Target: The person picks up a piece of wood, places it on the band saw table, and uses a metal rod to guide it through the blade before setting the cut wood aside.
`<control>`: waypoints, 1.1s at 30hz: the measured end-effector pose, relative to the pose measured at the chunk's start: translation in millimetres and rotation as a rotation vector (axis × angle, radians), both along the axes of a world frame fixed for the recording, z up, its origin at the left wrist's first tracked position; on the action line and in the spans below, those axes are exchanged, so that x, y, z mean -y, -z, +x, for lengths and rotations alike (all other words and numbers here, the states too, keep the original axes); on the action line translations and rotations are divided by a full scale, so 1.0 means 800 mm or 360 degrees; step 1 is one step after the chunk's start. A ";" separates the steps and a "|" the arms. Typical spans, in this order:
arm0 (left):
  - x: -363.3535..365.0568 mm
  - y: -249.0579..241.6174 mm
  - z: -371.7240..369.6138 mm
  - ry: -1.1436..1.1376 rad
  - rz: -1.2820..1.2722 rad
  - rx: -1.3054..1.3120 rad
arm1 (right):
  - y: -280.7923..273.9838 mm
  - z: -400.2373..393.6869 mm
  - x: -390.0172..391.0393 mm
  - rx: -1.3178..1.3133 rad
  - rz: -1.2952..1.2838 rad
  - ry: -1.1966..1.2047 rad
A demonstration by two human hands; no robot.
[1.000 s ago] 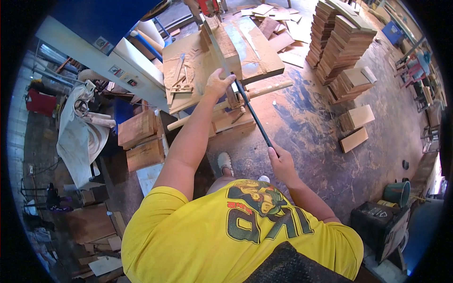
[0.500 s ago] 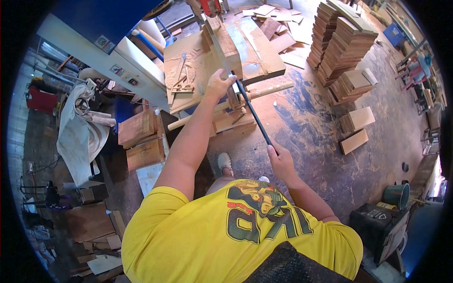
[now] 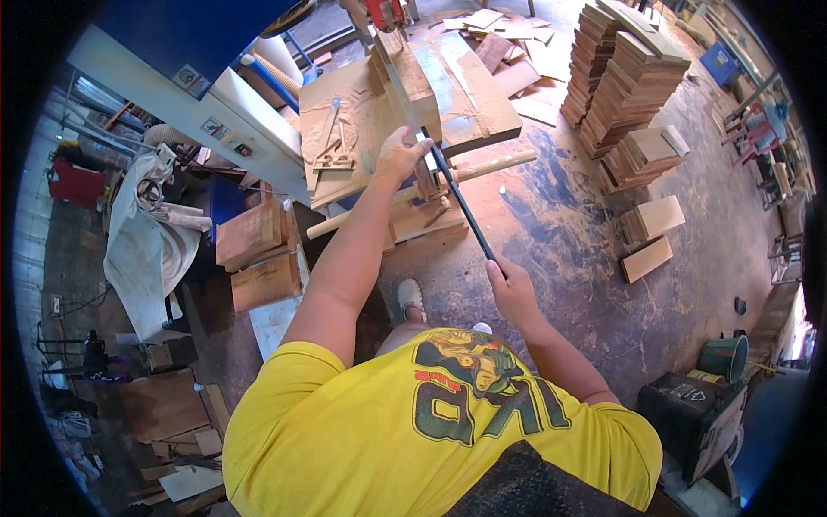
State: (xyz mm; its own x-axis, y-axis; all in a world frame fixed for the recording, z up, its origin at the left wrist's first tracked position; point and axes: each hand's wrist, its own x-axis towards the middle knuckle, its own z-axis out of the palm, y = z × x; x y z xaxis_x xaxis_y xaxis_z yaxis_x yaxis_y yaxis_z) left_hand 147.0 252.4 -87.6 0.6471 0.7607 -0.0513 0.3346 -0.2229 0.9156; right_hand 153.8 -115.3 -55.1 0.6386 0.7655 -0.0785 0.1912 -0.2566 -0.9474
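A long black bar (image 3: 463,202) slants from my right hand up to the front edge of the wooden saw table (image 3: 362,129). My right hand (image 3: 514,291) is wrapped round the bar's lower end. My left hand (image 3: 400,158) is at the table's front edge, its fingers curled over the near end of the upright fence (image 3: 398,79), beside a bright metal piece and the bar's upper end. Its exact grip is partly hidden. Against the fence's right side lies a wooden block (image 3: 417,96). Below, a round wooden pole (image 3: 508,164) runs crosswise.
The white and blue machine frame (image 3: 185,95) stands left of the table, red saw part (image 3: 385,13) above. Tall board stacks (image 3: 629,86) rise at right, with small blocks (image 3: 653,217) nearer. Thick planks (image 3: 258,250) lie left; a dark bin (image 3: 689,414) stands lower right.
My right hand has shifted very slightly up along with the black bar. My left hand stays at the fence end, and the wooden block looks unmoved.
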 end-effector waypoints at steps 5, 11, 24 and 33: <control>0.002 -0.004 -0.001 -0.0004 -0.0011 -0.0009 | 0.005 0.003 -0.005 0.0016 0.0019 0.0008; 0.005 -0.008 -0.002 -0.0024 -0.0010 -0.0037 | -0.002 0.006 -0.011 0.0026 -0.0009 0.0017; -0.002 0.008 -0.001 -0.0023 0.0032 0.0024 | -0.015 0.015 -0.022 -0.0051 -0.0230 -0.0049; -0.001 0.001 0.000 0.0023 -0.0007 0.0050 | -0.003 0.017 -0.032 -0.0009 -0.0073 -0.0028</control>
